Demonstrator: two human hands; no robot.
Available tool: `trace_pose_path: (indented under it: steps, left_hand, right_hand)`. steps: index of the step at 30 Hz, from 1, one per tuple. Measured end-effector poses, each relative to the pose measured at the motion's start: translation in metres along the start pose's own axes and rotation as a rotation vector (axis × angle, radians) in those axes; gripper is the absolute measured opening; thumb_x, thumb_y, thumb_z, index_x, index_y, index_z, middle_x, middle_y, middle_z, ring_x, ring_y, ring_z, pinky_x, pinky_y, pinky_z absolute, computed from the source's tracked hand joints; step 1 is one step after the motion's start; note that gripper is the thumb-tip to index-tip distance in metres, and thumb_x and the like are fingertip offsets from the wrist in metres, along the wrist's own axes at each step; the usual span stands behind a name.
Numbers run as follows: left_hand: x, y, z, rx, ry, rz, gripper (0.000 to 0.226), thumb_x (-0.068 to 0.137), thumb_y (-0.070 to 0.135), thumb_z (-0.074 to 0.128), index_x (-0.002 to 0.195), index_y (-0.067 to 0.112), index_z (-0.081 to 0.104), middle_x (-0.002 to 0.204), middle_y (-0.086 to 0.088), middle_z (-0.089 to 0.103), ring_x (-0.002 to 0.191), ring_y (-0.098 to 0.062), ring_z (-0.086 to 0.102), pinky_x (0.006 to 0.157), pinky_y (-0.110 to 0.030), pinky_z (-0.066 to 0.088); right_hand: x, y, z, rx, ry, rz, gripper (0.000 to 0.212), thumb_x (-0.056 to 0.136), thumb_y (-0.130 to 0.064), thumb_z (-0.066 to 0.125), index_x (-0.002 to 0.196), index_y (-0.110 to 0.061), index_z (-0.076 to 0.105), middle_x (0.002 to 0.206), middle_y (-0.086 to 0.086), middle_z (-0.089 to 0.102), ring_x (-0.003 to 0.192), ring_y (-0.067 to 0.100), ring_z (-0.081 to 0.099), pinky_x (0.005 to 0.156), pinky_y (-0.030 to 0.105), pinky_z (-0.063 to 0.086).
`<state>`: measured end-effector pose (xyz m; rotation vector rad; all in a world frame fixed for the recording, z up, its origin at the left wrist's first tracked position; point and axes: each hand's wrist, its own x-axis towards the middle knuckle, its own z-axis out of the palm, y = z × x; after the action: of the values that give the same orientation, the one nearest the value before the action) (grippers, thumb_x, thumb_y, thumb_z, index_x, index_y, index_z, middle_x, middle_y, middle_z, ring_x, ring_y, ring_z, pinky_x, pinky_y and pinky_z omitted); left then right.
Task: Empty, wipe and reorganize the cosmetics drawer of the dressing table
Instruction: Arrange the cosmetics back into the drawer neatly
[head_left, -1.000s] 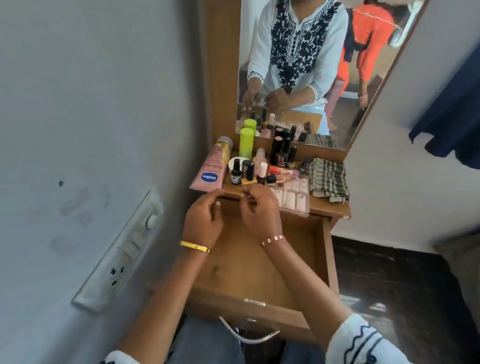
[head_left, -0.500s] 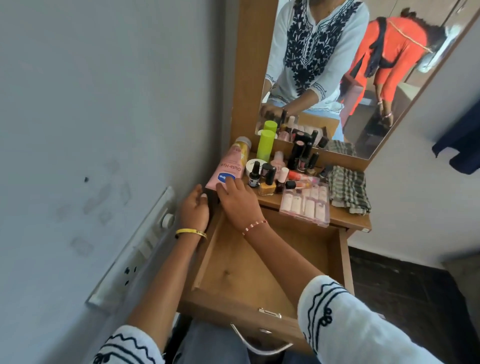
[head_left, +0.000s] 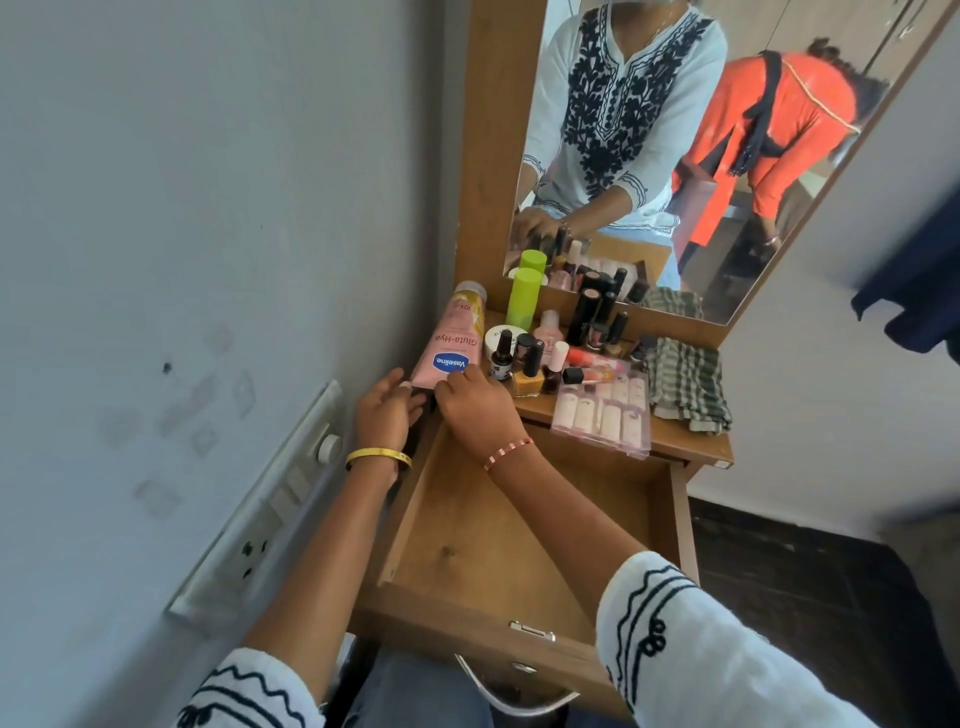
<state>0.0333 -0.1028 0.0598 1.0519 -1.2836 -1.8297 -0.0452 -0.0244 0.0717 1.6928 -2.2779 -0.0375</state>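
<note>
Pink Vaseline tube lies at the tabletop's left edge, pinched at its crimped end by both hands; a two-handed lift into the emptied drawer is advised.

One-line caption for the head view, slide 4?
Both hands, left hand and right hand, reach the pink Vaseline tube on the crowded tabletop, above the open, emptied drawer.
</note>
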Motion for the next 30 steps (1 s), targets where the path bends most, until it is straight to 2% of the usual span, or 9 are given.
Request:
trace_pose_path:
  steps: [5,9,12,15,18,22,25,28,30]
  left_hand:
    - [-0.007,0.012,-0.002,-0.157,-0.119,-0.114,0.026,0.089,0.013,0.053,0.113,0.004,0.053,0.101,-0.014,0.063,0.079,-0.02,0.066,0.059,-0.026,0.057]
    - [-0.006,0.016,-0.009,-0.19,-0.173,-0.211,0.027,0.091,0.03,0.051,0.103,0.006,0.057,0.092,-0.01,0.066,0.084,-0.022,0.065,0.065,-0.033,0.056]
    - [-0.01,0.012,-0.011,-0.097,-0.227,-0.201,0.023,0.088,0.024,0.056,0.101,0.006,0.059,0.089,-0.009,0.067,0.08,-0.02,0.066,0.061,-0.029,0.058]
    - [-0.021,0.004,-0.015,-0.134,-0.248,-0.213,0.012,0.086,0.017,0.059,0.094,0.008,0.061,0.089,-0.01,0.068,0.079,-0.02,0.067,0.058,-0.028,0.058]
    - [-0.032,0.001,-0.018,-0.246,-0.279,-0.22,0.012,0.088,0.009,0.054,0.097,0.004,0.06,0.089,-0.011,0.068,0.079,-0.018,0.068,0.057,-0.029,0.058]
    - [-0.051,-0.006,-0.019,-0.287,-0.296,-0.172,0.014,0.088,0.002,0.05,0.095,0.009,0.06,0.087,-0.006,0.069,0.073,-0.013,0.071,0.058,-0.027,0.058]
    - [-0.065,-0.013,-0.019,-0.254,-0.333,-0.145,0.016,0.088,0.002,0.05,0.096,0.012,0.06,0.086,-0.003,0.071,0.077,-0.012,0.07,0.059,-0.026,0.058]
    - [-0.079,-0.021,-0.021,-0.212,-0.39,-0.123,0.019,0.087,0.001,0.052,0.096,0.015,0.061,0.084,0.0,0.074,0.082,-0.012,0.07,0.062,-0.027,0.058]
    - [-0.086,-0.025,-0.023,-0.208,-0.4,-0.118,0.017,0.085,0.005,0.055,0.096,0.016,0.062,0.087,0.0,0.074,0.086,-0.014,0.07,0.064,-0.028,0.058]
  right_hand:
    - [-0.018,0.0,-0.023,-0.011,0.265,-0.113,0.043,0.052,-0.026,0.089,0.089,-0.012,0.071,0.084,0.002,0.071,0.083,0.017,0.068,0.058,0.028,0.058]
    - [-0.042,-0.003,-0.024,0.051,0.413,-0.228,0.041,0.054,-0.023,0.088,0.089,-0.012,0.072,0.088,0.003,0.071,0.086,0.017,0.068,0.062,0.026,0.057]
    - [-0.059,-0.001,-0.021,0.068,0.419,-0.225,0.041,0.057,-0.023,0.087,0.093,-0.011,0.072,0.093,0.004,0.071,0.091,0.017,0.068,0.066,0.026,0.058]
    - [-0.075,-0.001,-0.02,0.108,0.454,-0.189,0.038,0.058,-0.023,0.087,0.091,-0.011,0.071,0.096,0.005,0.071,0.093,0.018,0.068,0.065,0.026,0.058]
    - [-0.09,-0.006,-0.018,0.239,0.533,-0.026,0.027,0.068,-0.018,0.081,0.091,-0.008,0.07,0.103,0.011,0.068,0.096,0.023,0.066,0.064,0.024,0.057]
    - [-0.099,-0.015,-0.025,0.776,0.476,0.422,0.037,0.083,-0.019,0.067,0.117,-0.009,0.056,0.119,0.007,0.056,0.108,0.016,0.057,0.078,0.02,0.053]
    - [-0.098,-0.018,-0.031,1.174,0.357,0.721,0.043,0.086,-0.021,0.063,0.126,-0.016,0.049,0.116,-0.004,0.055,0.098,0.004,0.056,0.056,0.005,0.048]
    - [-0.1,-0.012,-0.034,1.394,0.31,0.842,0.025,0.087,-0.016,0.061,0.111,-0.013,0.058,0.111,0.002,0.065,0.087,0.001,0.059,0.049,0.009,0.049]
    - [-0.106,-0.007,-0.035,1.458,0.251,0.84,0.012,0.087,-0.014,0.061,0.099,-0.016,0.059,0.103,0.001,0.066,0.083,0.002,0.06,0.049,0.009,0.049]
